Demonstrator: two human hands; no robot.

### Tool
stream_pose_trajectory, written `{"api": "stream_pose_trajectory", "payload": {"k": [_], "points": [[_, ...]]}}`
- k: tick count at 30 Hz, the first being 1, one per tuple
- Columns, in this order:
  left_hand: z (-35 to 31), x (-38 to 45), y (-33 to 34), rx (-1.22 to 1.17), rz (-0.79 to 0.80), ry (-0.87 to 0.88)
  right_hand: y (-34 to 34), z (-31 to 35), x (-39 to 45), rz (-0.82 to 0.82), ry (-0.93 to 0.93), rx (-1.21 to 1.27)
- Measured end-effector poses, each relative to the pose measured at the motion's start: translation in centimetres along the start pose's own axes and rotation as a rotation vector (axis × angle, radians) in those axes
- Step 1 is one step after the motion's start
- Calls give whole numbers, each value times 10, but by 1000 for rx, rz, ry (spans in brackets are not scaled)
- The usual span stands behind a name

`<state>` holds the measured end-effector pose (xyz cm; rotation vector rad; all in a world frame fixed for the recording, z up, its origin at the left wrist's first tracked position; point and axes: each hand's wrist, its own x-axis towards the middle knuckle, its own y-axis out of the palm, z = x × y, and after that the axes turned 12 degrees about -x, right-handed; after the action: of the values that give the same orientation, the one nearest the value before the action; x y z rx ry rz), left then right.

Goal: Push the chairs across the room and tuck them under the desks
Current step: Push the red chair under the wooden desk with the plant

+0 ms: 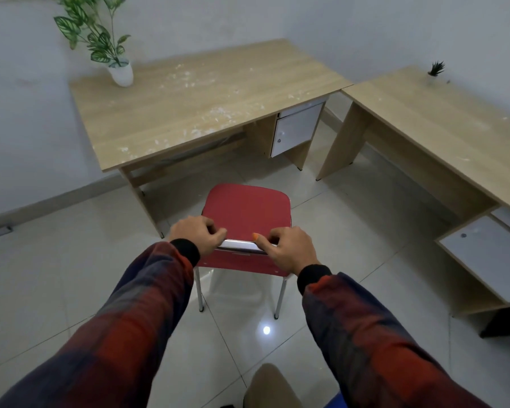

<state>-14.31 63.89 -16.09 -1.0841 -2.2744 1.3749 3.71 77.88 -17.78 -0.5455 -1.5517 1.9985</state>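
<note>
A red chair (246, 208) with metal legs stands on the tiled floor, facing a wooden desk (195, 107) at the back left. Its seat front is a short way from the desk's front edge. My left hand (196, 234) grips the left end of the chair's chrome top rail. My right hand (289, 249) grips the right end of the same rail. Both sets of fingers are curled over the backrest. A second wooden desk (442, 125) runs along the right wall, meeting the first at the corner.
A potted leafy plant (120, 72) stands on the back-left corner of the first desk, whose top is scattered with white flecks. A small plant (435, 72) sits on the right desk. White cabinet doors (296, 129) hang under both desks. My knee (270, 384) shows at the bottom.
</note>
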Motion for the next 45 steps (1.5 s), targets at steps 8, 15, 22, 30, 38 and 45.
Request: {"api": "stream_pose_trajectory", "payload": {"k": [8,15,22,30,38,45], "points": [[-26,18,9,9,-21,-27,-7,-34,30,7,-58,22],[-93,38,49,34,-32,-76,-29,-111,69,23,-132,47],[-124,59,64,48,102,-250,-42,-147,96,111,-214,34],[-142,52,76,99,63,-400,-46,-162,102,194,-269,27],[-158,63,93,57,73,-388,-53,-191,130,233,-370,93],[-133,72,80,9,-68,-276,-43,-167,139,273,-280,8]]}}
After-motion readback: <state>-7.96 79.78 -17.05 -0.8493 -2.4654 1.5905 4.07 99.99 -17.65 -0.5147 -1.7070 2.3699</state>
